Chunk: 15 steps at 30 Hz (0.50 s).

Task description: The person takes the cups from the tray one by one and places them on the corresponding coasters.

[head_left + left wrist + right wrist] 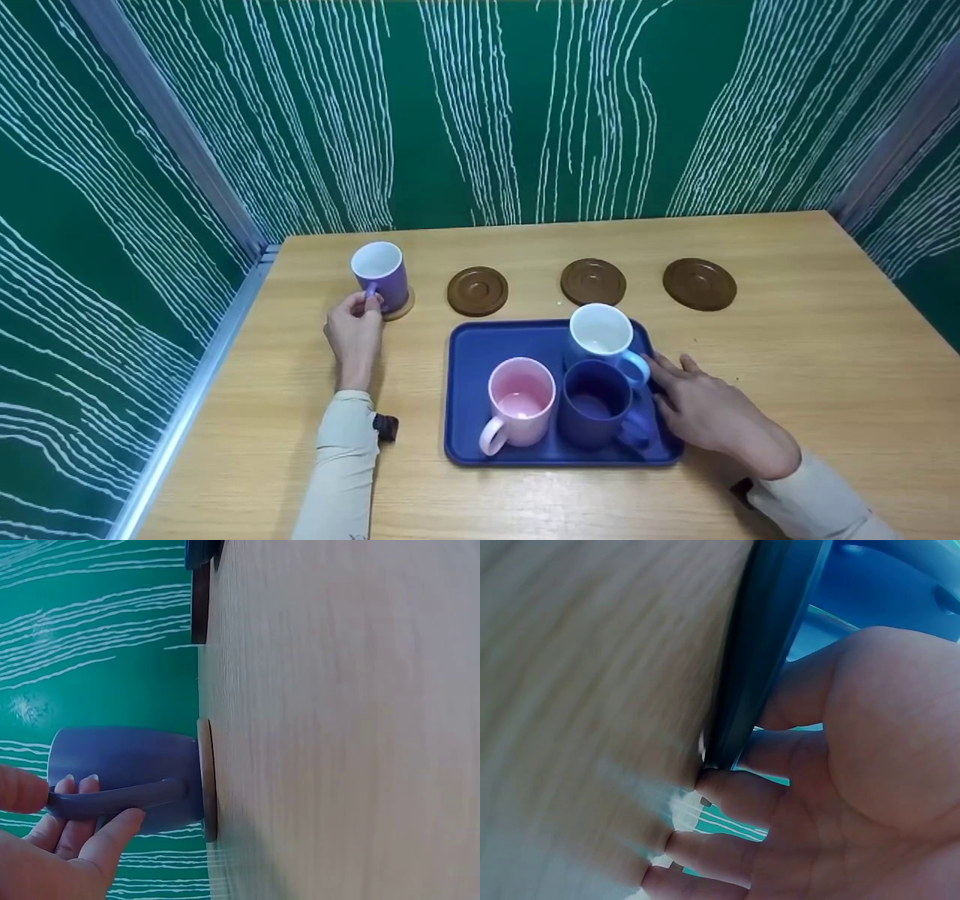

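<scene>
On the left, a purple mug (386, 281) with a white inside stands upright on a light round coaster (208, 780). My left hand (355, 330) pinches its handle (112, 799) between thumb and fingers. A blue tray (469, 345) bears three more mugs: a pink mug (521, 397), a dark blue mug (592, 409) and a light blue mug (600, 330). Against the tray's right edge lies my right hand (701, 405), its fingers fairly straight. In the right wrist view its thumb and fingers touch the tray's rim (757, 652), and other fingertips rest on the table.
Three brown round coasters, a left one (478, 291), a middle one (592, 282) and a right one (699, 283), lie in a row behind the tray. Green panels (525, 112) with white lines border the wooden table (420, 495) at the back and sides.
</scene>
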### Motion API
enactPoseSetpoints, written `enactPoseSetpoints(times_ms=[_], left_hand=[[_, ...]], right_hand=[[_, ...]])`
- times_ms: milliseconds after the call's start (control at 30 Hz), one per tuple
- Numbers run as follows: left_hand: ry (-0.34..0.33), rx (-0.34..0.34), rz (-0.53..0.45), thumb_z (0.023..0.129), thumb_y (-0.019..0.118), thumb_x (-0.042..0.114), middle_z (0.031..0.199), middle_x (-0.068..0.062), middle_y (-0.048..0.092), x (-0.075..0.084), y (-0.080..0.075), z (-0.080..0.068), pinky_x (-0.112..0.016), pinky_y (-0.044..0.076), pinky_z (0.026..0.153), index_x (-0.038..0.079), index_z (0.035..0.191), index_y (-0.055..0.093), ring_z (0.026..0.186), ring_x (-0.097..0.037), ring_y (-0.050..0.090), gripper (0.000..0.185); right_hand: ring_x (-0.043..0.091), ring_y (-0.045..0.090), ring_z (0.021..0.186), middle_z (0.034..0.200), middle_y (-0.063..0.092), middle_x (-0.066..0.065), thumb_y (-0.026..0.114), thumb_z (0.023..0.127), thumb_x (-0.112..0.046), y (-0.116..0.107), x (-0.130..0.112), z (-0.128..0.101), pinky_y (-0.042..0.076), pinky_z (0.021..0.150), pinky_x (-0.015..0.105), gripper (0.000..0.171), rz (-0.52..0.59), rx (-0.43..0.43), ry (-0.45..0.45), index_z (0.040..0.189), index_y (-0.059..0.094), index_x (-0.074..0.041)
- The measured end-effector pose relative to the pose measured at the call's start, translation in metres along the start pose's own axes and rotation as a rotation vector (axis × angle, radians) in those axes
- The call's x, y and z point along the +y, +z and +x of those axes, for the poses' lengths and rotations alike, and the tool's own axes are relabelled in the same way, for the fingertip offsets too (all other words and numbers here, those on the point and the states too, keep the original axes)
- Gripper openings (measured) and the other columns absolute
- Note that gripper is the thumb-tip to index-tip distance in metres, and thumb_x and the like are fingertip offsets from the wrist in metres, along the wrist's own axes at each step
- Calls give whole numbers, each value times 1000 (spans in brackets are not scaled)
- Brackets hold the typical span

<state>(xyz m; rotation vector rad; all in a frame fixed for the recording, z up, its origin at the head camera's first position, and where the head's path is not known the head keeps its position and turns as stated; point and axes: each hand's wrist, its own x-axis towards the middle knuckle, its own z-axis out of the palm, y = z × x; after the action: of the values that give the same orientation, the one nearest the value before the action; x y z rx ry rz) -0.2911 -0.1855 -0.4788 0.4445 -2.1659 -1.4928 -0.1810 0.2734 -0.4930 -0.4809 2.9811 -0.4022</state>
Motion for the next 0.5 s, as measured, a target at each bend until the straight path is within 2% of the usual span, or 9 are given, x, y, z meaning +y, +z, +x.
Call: enactPoseSetpoints(times_ms=[267, 500], left_hand=[[-31, 22, 24, 94, 66, 33, 96, -8, 74, 2, -3, 0, -38, 46, 89, 9, 99, 79, 95, -24, 65, 28], [-43, 67, 19, 92, 68, 35, 100, -9, 72, 10, -8, 1, -42, 46, 93, 8, 101, 77, 98, -26, 64, 30]], right_hand=[[62, 40, 137, 157, 45, 22, 58, 101, -22, 0, 1, 0, 43, 93, 80, 60, -1, 22, -11, 157, 44, -6], [62, 41, 137, 157, 46, 21, 60, 101, -22, 1, 0, 0, 43, 93, 79, 60, -5, 28, -8, 157, 44, -8]])
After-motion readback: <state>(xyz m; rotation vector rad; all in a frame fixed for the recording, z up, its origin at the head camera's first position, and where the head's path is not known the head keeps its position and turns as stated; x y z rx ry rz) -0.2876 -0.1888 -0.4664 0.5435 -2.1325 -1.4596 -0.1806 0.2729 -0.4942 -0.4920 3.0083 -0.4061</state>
